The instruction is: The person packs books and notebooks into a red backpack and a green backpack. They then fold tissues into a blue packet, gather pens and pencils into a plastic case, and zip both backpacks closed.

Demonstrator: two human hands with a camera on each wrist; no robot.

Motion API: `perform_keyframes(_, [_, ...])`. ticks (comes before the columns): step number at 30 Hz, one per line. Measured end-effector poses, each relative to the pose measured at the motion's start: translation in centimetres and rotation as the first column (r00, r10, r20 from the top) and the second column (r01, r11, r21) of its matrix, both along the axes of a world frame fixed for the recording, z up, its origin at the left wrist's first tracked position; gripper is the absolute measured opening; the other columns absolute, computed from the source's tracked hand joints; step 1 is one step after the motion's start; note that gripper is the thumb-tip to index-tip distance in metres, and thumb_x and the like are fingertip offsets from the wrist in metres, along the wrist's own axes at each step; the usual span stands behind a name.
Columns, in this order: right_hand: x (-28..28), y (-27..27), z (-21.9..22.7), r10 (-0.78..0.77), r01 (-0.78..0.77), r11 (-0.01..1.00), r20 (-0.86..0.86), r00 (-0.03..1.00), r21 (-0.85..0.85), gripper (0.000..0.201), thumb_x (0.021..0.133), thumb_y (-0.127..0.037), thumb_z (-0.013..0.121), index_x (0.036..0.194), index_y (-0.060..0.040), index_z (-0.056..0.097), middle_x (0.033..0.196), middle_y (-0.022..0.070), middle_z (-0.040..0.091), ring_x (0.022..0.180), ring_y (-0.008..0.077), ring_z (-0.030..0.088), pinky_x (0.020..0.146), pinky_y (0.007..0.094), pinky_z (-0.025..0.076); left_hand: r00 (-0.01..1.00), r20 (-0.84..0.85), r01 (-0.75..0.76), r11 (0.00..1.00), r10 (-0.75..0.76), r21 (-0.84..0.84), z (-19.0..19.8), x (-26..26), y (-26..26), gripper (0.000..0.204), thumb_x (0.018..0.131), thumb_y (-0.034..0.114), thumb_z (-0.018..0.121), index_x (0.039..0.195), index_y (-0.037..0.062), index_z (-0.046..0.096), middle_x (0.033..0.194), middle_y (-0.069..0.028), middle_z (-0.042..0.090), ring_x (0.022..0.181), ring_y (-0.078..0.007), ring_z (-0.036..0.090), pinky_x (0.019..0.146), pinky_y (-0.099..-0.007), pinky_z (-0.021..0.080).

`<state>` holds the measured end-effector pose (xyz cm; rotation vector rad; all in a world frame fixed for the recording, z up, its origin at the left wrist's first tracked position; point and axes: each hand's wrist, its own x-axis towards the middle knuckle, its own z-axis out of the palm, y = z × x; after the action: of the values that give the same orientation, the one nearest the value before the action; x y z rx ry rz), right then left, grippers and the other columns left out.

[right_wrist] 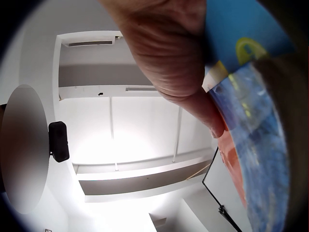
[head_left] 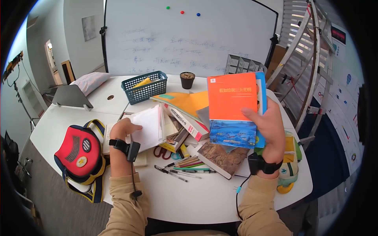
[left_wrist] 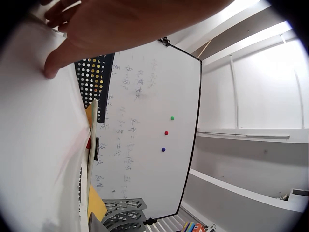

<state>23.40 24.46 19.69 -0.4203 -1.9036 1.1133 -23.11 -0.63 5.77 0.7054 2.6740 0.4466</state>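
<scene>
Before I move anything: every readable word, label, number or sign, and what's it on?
"假如给我三天光明": orange-and-blue book, right hand. Its smaller print: unreadable.
Star, no readable word: round badge on red bag.
Handwriting, too faint to read reliably: whiteboard.
Spine print, too blurred: pink-and-white book.
Red display: too blurred.
No readable numbers.

Room for a hand runs low along the near side of the tabletop (head_left: pixel 169 204), in front of the scattered pens (head_left: pixel 177 177), and between the red backpack (head_left: pixel 78 151) and the basket (head_left: pixel 146 93). Heaped books (head_left: pixel 191 125) block the middle, the plant pot (head_left: pixel 187 82) stands behind them, and a green-and-yellow bag (head_left: pixel 290 159) crowds the right side.
</scene>
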Motion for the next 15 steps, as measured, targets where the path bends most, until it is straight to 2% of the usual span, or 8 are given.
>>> perform_keyframes(1, [0.1,0.0,0.1,-0.01,0.01,1.0,0.011,1.0,0.001,0.05,0.096,-0.008,0.092,0.14,0.0059,0.072,0.125,0.0142,0.084,0.11,0.0164,0.08,0.096,0.0347,0.065,1.0,0.017,0.0,1.0,-0.001,0.019,-0.3,-0.4,0.1,0.078,0.083,0.055,0.096,0.129,-0.0066,0.084,0.12,-0.026,0.086,0.11,-0.0397,0.084,0.095,-0.0455,0.063])
perform_keyframes(4, [0.2,-0.2,0.3,-0.008,0.008,1.0,-0.003,1.0,-0.018,0.05,0.096,-0.009,0.093,0.139,0.006,0.072,0.125,0.0146,0.084,0.108,0.0172,0.081,0.096,0.0353,0.065,0.997,-0.062,0.057,0.998,-0.056,0.004,-0.1,-0.5,0.1,0.076,0.082,0.053,0.098,0.127,-0.0057,0.085,0.122,-0.0257,0.085,0.111,-0.0397,0.083,0.096,-0.0453,0.063])
perform_keyframes(5, [0.2,-0.2,0.3,-0.021,0.021,1.0,0.011,1.0,-0.005,0.05,0.097,-0.009,0.093,0.139,0.0061,0.072,0.125,0.0147,0.084,0.108,0.0174,0.081,0.095,0.0354,0.065,0.995,-0.086,0.041,0.999,-0.04,0.004,0.0,-0.4,0.2,0.08,0.079,0.048,0.101,0.133,-0.0081,0.081,0.124,-0.026,0.085,0.11,-0.0383,0.084,0.097,-0.0441,0.064])
perform_keyframes(7, [0.3,-0.3,0.5,-0.041,0.04,0.999,0.038,0.998,0.022,0.049,0.097,-0.01,0.093,0.139,0.0064,0.072,0.125,0.0148,0.084,0.108,0.0178,0.082,0.095,0.0357,0.065,0.993,-0.114,0.011,0.999,-0.006,0.047,-1.3,-1.7,0.1,0.076,0.078,0.053,0.1,0.121,-0.0081,0.085,0.116,-0.0261,0.086,0.104,-0.0372,0.084,0.093,-0.0443,0.064])
perform_keyframes(9, [0.2,-0.4,0.6,-0.043,0.042,0.999,0.041,0.998,0.028,0.05,0.097,-0.01,0.092,0.139,0.0064,0.072,0.124,0.0144,0.084,0.108,0.0174,0.081,0.095,0.0357,0.065,0.992,-0.125,-0.001,0.996,0.012,0.09,-1.8,-2.1,0.0,0.077,0.078,0.049,0.101,0.122,-0.0112,0.083,0.116,-0.0269,0.086,0.102,-0.037,0.085,0.09,-0.0438,0.065])
perform_keyframes(11, [0.2,-0.4,0.5,-0.039,0.038,0.999,0.033,0.999,0.03,0.05,0.097,-0.01,0.092,0.139,0.0064,0.072,0.123,0.0141,0.085,0.107,0.0171,0.081,0.095,0.0356,0.065,0.993,-0.119,0.008,0.991,0.008,0.132,-1.2,-1.7,-0.1,0.086,0.077,0.037,0.104,0.136,-0.0173,0.073,0.123,-0.0283,0.084,0.106,-0.0377,0.085,0.089,-0.0426,0.067])
perform_keyframes(15, [0.0,-0.5,0.5,-0.025,0.024,1.0,0.024,0.999,0.019,0.05,0.097,-0.01,0.092,0.14,0.0064,0.072,0.122,0.0136,0.085,0.107,0.0166,0.081,0.095,0.0354,0.065,0.992,-0.104,-0.034,0.959,0.066,0.282,-1.4,-1.7,0.0,0.061,0.083,0.032,0.099,0.123,-0.0121,0.084,0.114,-0.0261,0.087,0.102,-0.0366,0.085,0.094,-0.0463,0.065])
